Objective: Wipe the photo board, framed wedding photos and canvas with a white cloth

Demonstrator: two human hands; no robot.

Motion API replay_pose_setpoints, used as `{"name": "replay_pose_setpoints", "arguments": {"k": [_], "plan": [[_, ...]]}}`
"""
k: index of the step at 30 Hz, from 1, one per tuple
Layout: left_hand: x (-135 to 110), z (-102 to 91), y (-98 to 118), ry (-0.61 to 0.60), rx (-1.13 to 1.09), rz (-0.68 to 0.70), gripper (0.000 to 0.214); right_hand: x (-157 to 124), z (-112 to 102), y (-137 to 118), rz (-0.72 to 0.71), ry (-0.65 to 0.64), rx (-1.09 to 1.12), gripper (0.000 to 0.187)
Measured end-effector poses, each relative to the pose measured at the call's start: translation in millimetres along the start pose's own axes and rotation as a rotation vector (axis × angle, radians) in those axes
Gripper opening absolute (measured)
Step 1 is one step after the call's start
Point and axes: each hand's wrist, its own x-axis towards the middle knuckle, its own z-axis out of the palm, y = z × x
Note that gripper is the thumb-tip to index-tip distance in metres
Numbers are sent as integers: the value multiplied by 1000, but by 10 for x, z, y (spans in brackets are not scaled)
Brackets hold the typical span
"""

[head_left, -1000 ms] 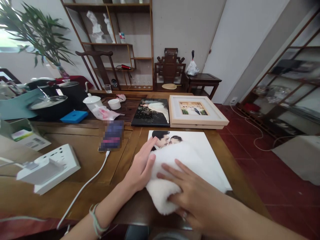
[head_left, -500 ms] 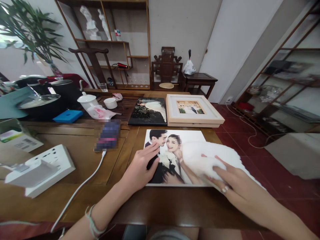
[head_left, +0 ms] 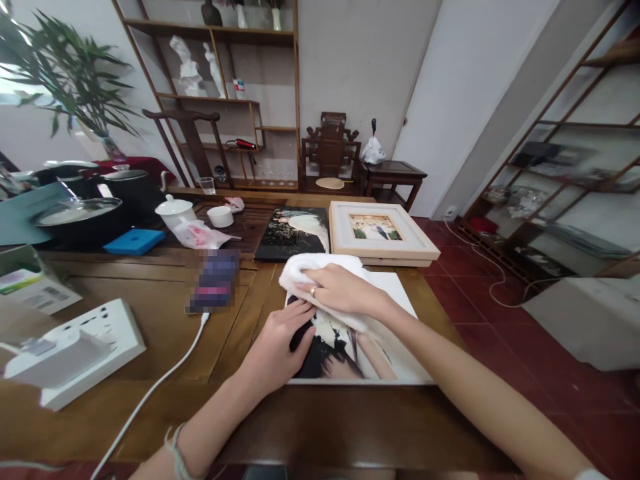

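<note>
The right hand (head_left: 340,288) grasps fluffy white cloth (head_left: 305,264) over a flat, rectangular photo panel (head_left: 363,357), picture's bottom facing the person, long axis unclear, on glossy wooden tabletop (head_left: 390,423); left hand (head_left: 281,341) lies unclenched on its left edge

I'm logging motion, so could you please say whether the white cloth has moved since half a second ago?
Yes: the white cloth has moved left and away from the camera, toward the near left corner of the framed picture.

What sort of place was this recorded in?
Probably a sitting room or tea room, perhaps in a home: a carved wooden chair, a display shelf with white statuettes, and a lidded white vessel on the table.
</note>
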Motion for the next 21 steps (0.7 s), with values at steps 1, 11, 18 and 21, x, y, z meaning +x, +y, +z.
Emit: {"name": "replay_pose_setpoints", "arguments": {"k": [1, 11, 18, 21], "plan": [[0, -4, 1, -8, -4, 1, 30, 46, 9, -11, -6, -4, 0, 28], [-27, 1, -9, -10, -37, -16, 33, -521, -41, 359, 88, 54, 100, 33], [-12, 3, 3, 2, -33, -35, 31, -915, -48, 782, 199, 163, 111, 37], [-12, 5, 8, 6, -31, -32, 30, -962, -3, 817, 211, 181, 102, 40]]}}
